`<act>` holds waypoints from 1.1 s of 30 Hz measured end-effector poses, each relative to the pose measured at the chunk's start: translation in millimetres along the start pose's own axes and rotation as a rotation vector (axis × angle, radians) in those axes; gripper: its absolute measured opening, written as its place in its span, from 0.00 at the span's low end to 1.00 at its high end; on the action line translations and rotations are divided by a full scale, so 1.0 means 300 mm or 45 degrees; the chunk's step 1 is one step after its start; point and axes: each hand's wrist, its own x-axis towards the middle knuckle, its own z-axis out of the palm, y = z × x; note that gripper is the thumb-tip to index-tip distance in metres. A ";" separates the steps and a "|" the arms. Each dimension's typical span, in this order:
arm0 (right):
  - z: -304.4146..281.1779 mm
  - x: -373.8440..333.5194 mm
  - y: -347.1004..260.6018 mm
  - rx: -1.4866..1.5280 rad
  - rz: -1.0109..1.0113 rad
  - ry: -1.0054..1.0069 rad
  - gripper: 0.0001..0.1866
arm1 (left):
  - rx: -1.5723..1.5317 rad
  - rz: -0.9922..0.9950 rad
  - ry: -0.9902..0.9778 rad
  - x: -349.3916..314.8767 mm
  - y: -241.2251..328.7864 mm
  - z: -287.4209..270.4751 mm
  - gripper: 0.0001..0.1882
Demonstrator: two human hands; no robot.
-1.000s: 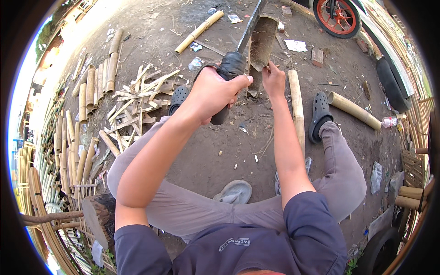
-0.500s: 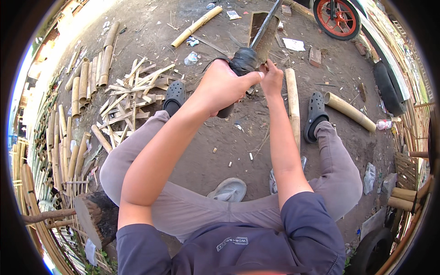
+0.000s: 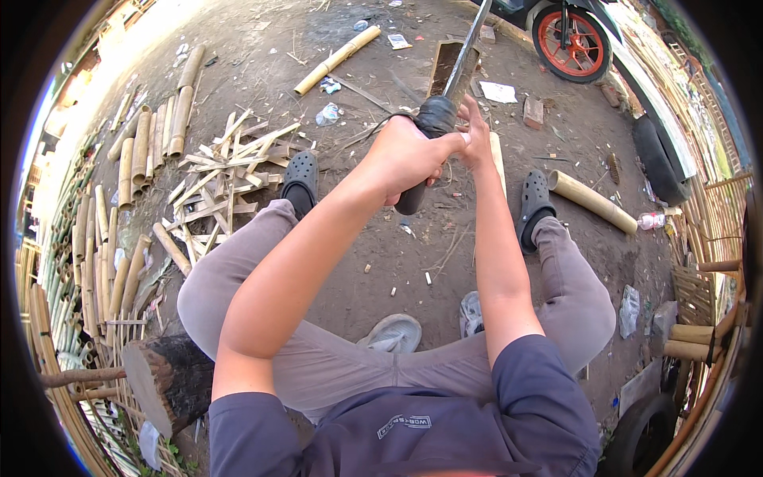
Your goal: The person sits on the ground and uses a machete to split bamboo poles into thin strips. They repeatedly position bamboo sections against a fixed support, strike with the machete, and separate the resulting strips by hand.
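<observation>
My left hand is closed around the dark handle of a machete. Its long narrow blade points up and away, slanting slightly right. Black wrapping covers the thick collar where handle and blade meet. Beside that collar is my right hand, its fingers raised and partly apart, its thumb side close to my left thumb. Whether it touches the wrapping is hard to see. Beyond the hands, behind the blade, shows a brown trough-like piece.
Split bamboo strips lie heaped on the left, near cut bamboo lengths. A bamboo pole lies farther off, another beside my right shoe. A motorbike wheel, a brick and a tyre are at right.
Both hands and the machete have shifted slightly right in the picture. My right hand's fingers have lifted and spread from a pinch near the collar. My left hand keeps its grip.
</observation>
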 end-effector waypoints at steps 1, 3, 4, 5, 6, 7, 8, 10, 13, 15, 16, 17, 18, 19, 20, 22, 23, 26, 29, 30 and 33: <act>-0.042 0.039 0.006 0.099 0.028 -0.013 0.32 | 0.012 -0.009 -0.012 -0.008 0.026 0.018 0.17; -0.070 0.068 -0.100 0.532 0.164 -0.077 0.33 | 0.030 -0.039 -0.003 -0.021 0.024 0.017 0.17; -0.092 0.100 -0.131 0.367 0.148 -0.079 0.31 | 0.032 -0.029 -0.016 -0.013 0.028 0.020 0.17; -0.101 0.144 -0.144 0.211 0.136 -0.085 0.29 | 0.037 -0.026 -0.023 -0.007 0.034 0.020 0.17; -0.111 0.187 -0.157 0.055 0.125 -0.091 0.27 | 0.027 -0.034 -0.027 -0.004 0.047 0.020 0.17; -0.115 0.219 -0.177 -0.134 0.036 -0.075 0.22 | 0.014 -0.049 -0.025 0.004 0.050 0.015 0.17; -0.140 0.252 -0.175 -0.244 0.031 -0.123 0.22 | -0.002 -0.061 -0.036 0.010 0.058 0.018 0.17; -0.174 0.311 -0.171 -0.457 0.024 -0.229 0.24 | -0.050 0.006 -0.067 0.032 0.078 0.000 0.18; -0.182 0.316 -0.182 -0.540 -0.126 -0.215 0.27 | 0.030 0.000 -0.082 0.061 0.110 -0.036 0.19; -0.184 0.320 -0.186 -0.602 -0.170 -0.206 0.28 | 0.122 -0.009 -0.069 0.047 0.124 -0.045 0.19; -0.187 0.305 -0.198 -0.663 -0.179 -0.213 0.28 | 0.165 -0.022 -0.064 0.033 0.127 -0.049 0.20; -0.193 0.280 -0.220 -0.724 -0.188 -0.222 0.28 | 0.270 -0.011 -0.048 0.015 0.134 -0.056 0.20; -0.197 0.268 -0.236 -0.785 -0.197 -0.230 0.28 | 0.306 -0.010 -0.040 0.010 0.132 -0.066 0.21; -0.198 0.270 -0.246 -0.777 -0.198 -0.237 0.28 | 0.342 -0.009 -0.032 0.003 0.134 -0.078 0.21; -0.199 0.275 -0.251 -0.770 -0.198 -0.244 0.28 | 0.379 -0.009 -0.024 0.003 0.132 -0.088 0.21; -0.197 0.276 -0.243 -0.774 -0.207 -0.232 0.28 | 0.415 0.004 -0.028 0.019 0.115 -0.098 0.22; -0.196 0.272 -0.234 -0.786 -0.216 -0.211 0.28 | 0.430 0.011 -0.030 0.026 0.109 -0.099 0.22; -0.188 0.258 -0.216 -0.836 -0.237 -0.130 0.27 | 0.663 0.095 0.104 0.007 0.097 -0.064 0.23; -0.189 0.242 -0.246 -0.841 -0.180 -0.126 0.28 | 0.631 0.133 0.110 0.009 0.073 -0.063 0.25; -0.189 0.255 -0.247 -0.827 -0.150 -0.130 0.28 | 0.633 0.154 0.117 0.024 0.062 -0.073 0.25; -0.204 0.254 -0.224 -0.873 -0.135 -0.116 0.28 | 0.628 0.087 0.096 0.027 0.077 -0.053 0.26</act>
